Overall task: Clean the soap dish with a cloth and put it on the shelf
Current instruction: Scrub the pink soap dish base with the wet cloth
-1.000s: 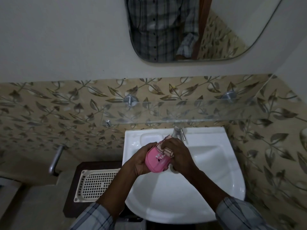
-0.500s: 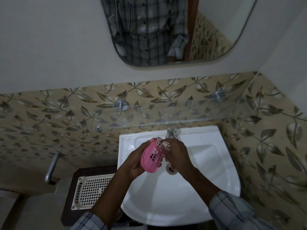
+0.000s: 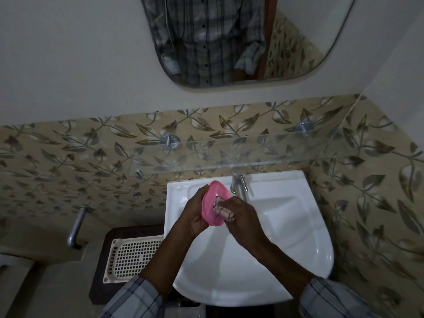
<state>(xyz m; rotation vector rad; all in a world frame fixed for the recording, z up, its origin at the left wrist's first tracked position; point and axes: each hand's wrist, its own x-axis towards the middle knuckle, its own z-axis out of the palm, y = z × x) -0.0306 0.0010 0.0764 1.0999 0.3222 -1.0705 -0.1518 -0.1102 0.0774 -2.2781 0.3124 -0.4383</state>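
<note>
A pink oval soap dish is held tilted over the white basin, its open side facing right. My left hand grips it from the left and below. My right hand presses a small pink-and-white patterned cloth into the dish's hollow. A clear glass shelf on two round metal brackets runs along the leaf-patterned wall just above the basin, with nothing on it.
The white sink lies under both hands, its chrome tap right behind the dish. A cream perforated tray sits on a dark stand at the left. A metal handle sticks out further left. A mirror hangs above.
The dish has been turned so its open hollow faces the right hand, and the cloth now sits inside it. Both hands stay over the basin; the camera view shifted slightly.
</note>
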